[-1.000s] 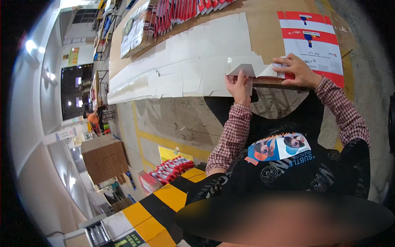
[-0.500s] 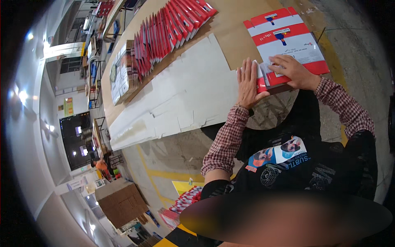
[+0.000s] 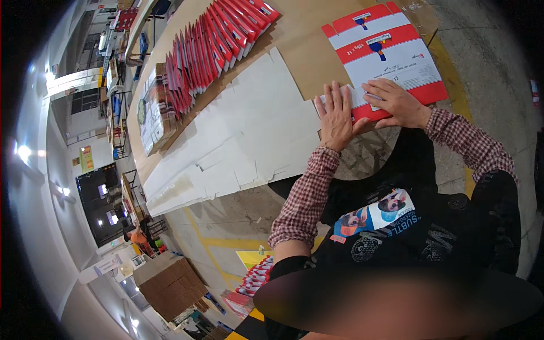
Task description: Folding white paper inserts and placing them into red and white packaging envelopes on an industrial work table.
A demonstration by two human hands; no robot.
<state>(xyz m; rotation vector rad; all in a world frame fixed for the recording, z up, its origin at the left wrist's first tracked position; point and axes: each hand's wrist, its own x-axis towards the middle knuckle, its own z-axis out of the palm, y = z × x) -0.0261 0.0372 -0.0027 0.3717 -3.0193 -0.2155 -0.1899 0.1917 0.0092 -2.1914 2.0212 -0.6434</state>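
A red and white cardboard carton (image 3: 411, 71) lies at the table's right edge, its large panel spread away from me and its near part under my hands. My left hand (image 3: 338, 120) presses with outstretched fingers on the left end of the near part. My right hand (image 3: 398, 103) rests just beside it, fingers extended over the red and white panel and thumb at the near edge. Neither hand grasps anything. Some of the carton's near flaps are hidden beneath the fingers.
Red packs (image 3: 218, 42) stand in a long leaning row on the brown table board (image 3: 303, 34). A bundle of flat stock (image 3: 156, 110) sits at their left end. White sheet material (image 3: 238, 136) covers the near table. More red packs (image 3: 259, 275) and a brown cardboard stack (image 3: 173, 286) are lower left.
The gap between the carton's near flaps has closed under my hands, and the flaps now lie flatter. My right hand has come slightly nearer the left. The whole view has shifted a little.
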